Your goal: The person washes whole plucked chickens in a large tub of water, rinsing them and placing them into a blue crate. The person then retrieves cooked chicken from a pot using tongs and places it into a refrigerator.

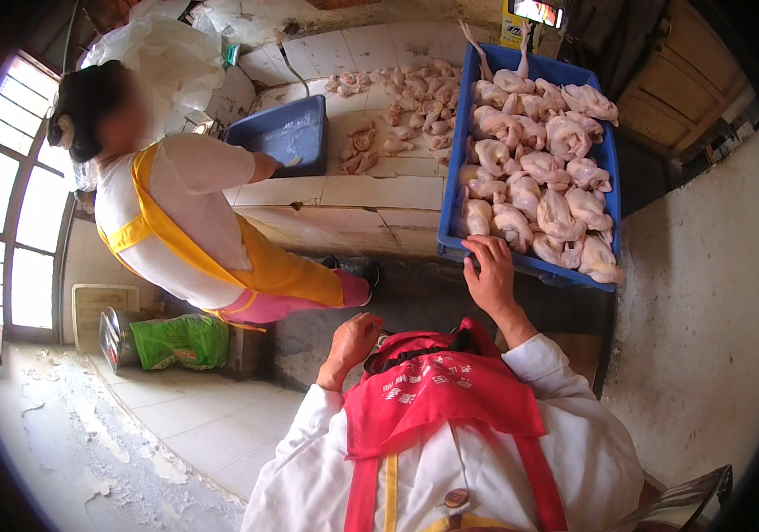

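My right hand (490,274) rests at the near rim of a large blue plastic crate (451,193), its fingers bent over the edge beside the nearest birds. Plucked whole poultry carcasses (545,163) fill the crate, and two feet stick up at its far end. My left hand (354,338) hovers in front of the red apron (446,392), fingers curled, with no object visible in it. Left of the crate, raw poultry pieces (419,100) lie spread on a white tiled counter (379,189).
A co-worker in a yellow apron (286,266) stands at the left, one hand at a blue plastic basin (316,133) on the counter. A green bag (183,340) and a metal container (113,339) are at lower left. A wall (699,299) bounds the right side.
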`<state>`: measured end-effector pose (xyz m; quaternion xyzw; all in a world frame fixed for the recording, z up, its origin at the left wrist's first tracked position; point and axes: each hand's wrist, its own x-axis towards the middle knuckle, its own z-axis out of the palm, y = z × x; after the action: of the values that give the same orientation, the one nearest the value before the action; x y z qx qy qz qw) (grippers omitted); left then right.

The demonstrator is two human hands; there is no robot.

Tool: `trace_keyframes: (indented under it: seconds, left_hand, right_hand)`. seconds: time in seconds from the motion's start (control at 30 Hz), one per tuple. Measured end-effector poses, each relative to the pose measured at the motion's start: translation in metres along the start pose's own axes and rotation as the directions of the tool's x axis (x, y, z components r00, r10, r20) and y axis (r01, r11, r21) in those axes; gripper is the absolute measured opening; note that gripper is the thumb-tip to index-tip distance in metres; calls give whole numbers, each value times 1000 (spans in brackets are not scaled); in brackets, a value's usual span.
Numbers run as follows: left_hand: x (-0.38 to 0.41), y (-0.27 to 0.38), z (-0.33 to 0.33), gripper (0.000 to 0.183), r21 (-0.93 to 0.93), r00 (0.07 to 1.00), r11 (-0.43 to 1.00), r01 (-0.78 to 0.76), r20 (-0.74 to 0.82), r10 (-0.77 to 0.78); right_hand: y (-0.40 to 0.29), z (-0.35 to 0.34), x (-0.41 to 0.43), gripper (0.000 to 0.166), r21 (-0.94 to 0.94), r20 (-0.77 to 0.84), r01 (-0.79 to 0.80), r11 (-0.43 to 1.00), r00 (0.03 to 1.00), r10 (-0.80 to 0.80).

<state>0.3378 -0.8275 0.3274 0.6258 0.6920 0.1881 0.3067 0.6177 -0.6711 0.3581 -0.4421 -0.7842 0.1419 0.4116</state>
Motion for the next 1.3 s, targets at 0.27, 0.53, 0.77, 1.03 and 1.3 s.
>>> trace_keyframes:
  seconds: [0.27,0.53,0.77,1.03,1.3]
  left_hand:
    - [1,3,1,20,9,1000,1000,-7,13,7]
    - [2,8,5,20,30,998,999,39,42,-41]
    - [12,15,11,19,34,995,999,33,89,-36]
    - [38,33,26,19,55,987,997,-49,153,40]
    - [61,52,38,21,61,991,996,-65,124,58]
  right_hand:
    - [8,-11,-4,26,253,-64,-59,966,995,77]
    - [31,-90,-30,14,243,-299,-270,932,893,337]
    - [89,-159,-57,24,-151,-524,-417,896,802,285]
    - [122,-157,-66,30,-381,-469,-441,813,850,241]
    - [137,-149,-63,21,-427,-501,-436,793,843,194]
